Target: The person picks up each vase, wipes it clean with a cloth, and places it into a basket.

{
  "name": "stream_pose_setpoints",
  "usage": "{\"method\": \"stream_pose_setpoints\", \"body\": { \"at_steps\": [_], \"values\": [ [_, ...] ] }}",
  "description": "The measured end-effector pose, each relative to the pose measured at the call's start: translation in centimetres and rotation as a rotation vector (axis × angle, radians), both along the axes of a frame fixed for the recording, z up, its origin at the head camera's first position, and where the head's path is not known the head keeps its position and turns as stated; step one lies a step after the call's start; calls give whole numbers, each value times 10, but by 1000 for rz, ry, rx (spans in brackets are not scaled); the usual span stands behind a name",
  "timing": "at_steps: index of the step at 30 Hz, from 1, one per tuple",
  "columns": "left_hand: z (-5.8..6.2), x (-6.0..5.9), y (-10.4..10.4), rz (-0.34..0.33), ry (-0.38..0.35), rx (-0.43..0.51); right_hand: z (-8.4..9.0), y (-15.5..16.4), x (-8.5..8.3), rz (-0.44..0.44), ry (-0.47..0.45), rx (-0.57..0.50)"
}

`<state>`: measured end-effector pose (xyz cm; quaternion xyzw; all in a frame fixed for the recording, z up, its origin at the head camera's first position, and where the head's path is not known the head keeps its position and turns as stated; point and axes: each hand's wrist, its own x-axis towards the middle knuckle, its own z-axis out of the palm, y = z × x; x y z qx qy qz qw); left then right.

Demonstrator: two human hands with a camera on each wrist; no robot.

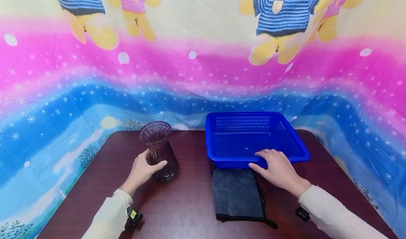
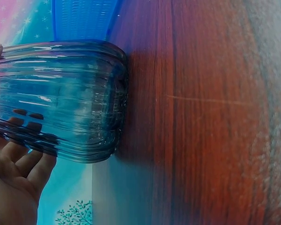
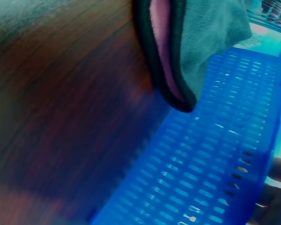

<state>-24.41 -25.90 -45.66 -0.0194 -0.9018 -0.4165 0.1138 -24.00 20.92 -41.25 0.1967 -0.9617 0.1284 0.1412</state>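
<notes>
My left hand (image 1: 142, 168) grips a purple-tinted ribbed glass vase (image 1: 163, 158) with a flared mouth. The thumb lies across its near side, and the other fingers go behind it. In the left wrist view, the vase (image 2: 70, 98) has its base at the tabletop, and fingertips show through the glass. My right hand (image 1: 280, 170) holds the front rim of a blue plastic basket (image 1: 219, 158), fingers over the inside and thumb outside. A dark grey cloth (image 1: 236, 195) with black edging lies just before the basket; the right wrist view shows pink between the cloth's edges (image 3: 189, 61).
Both things and the cloth are on a dark red-brown wooden table (image 1: 190, 210). A printed curtain (image 1: 190, 73) with bears and snowflakes hangs behind the table and along its sides. Small black devices (image 1: 134, 216) sit at both wrists.
</notes>
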Motion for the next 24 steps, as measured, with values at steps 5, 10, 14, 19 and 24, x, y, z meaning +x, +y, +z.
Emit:
{"method": "stream_pose_setpoints", "body": {
  "at_steps": [5, 10, 14, 19, 24],
  "values": [
    [-1, 0, 0, -3, -13, 10, -7, 1, -4, -22, -30, -1],
    [-1, -1, 0, 2, -19, 5, -12, 2, -7, -28, 5, 21],
    [-1, -1, -2, -3, -22, -18, -15, 2, -8, -34, 35, 39],
    [-3, 0, -2, -8, 4, -74, -19, 3, -9, -44, 56, 49],
    [-5, 2, -2, -19, 36, -93, -20, 2, -9, -50, 57, 50]
  ]
}}
